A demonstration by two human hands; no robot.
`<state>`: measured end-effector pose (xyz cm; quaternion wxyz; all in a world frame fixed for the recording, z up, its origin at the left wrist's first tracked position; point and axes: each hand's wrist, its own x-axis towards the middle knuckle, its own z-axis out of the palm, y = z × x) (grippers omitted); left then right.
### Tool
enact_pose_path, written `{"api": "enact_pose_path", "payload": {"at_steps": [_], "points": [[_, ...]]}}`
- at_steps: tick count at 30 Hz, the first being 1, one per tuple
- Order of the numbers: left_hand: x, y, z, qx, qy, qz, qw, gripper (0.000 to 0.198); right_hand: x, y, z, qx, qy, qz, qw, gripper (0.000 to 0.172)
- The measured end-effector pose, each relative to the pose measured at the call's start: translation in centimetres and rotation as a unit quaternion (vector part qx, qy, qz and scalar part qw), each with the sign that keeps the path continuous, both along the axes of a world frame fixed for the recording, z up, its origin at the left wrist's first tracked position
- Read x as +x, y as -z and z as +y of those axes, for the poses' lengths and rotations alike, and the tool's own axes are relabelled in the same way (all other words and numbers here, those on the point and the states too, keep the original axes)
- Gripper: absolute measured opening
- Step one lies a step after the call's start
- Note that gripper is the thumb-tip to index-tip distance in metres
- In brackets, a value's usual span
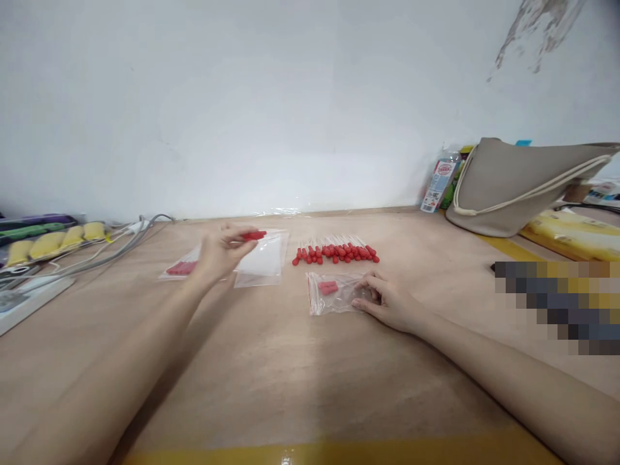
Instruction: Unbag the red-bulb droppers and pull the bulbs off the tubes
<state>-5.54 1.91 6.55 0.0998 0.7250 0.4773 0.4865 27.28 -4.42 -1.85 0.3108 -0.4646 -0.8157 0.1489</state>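
My left hand (220,253) is raised over the table, its fingers pinching small red stick-like pieces (255,236). Beneath and beside it lie flat clear plastic bags: one with a white sheet or backing (261,266) and, further left, one holding red pieces (181,267). My right hand (382,298) rests on the table with thumb and fingers closed on the right end of a clear zip bag (317,305). Two or so red pieces (328,287) are inside that bag near its left end. Behind it lies a row of thin white sticks with red tips (339,252).
A grey-beige bag (508,187) leans at the back right, beside a labelled bottle (440,184) and a yellow packet (571,236). Grey cables (138,236) and yellow padded packs (53,244) lie at the left. Yellow tape (339,454) runs along the front edge. A white wall stands behind.
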Motion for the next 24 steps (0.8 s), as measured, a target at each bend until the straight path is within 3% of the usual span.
{"api": "enact_pose_path", "payload": {"at_steps": [4,8,12,15,18,21,24], "points": [[2.4,3.6,2.3,0.094,-0.001,0.188,0.978,0.022,0.1,0.1,0.1,0.002,-0.002,0.001,1.000,0.016],[3.6,5.3,3.8,0.101,-0.002,0.279,0.955,0.024,0.1,0.1,0.1,0.006,-0.009,0.004,1.000,0.017],[4.1,5.7,4.0,0.059,0.017,0.295,0.954,0.022,0.1,0.0,0.1,0.006,-0.011,-0.002,1.000,0.017],[4.2,5.6,3.7,-0.006,0.064,0.258,0.964,0.021,0.0,0.0,0.0,0.010,-0.009,-0.004,1.000,0.017],[4.2,5.3,3.1,-0.070,0.084,0.194,0.975,0.034,0.0,0.0,0.0,0.013,-0.010,-0.004,1.000,0.017],[4.3,4.8,1.8,-0.039,0.062,0.169,0.983,0.037,0.0,0.0,0.0,0.010,-0.007,-0.001,1.000,0.017],[5.0,4.5,-0.8,0.027,0.052,0.194,0.979,0.022,0.0,0.0,-0.1,0.011,-0.005,-0.004,1.000,0.017]]}}
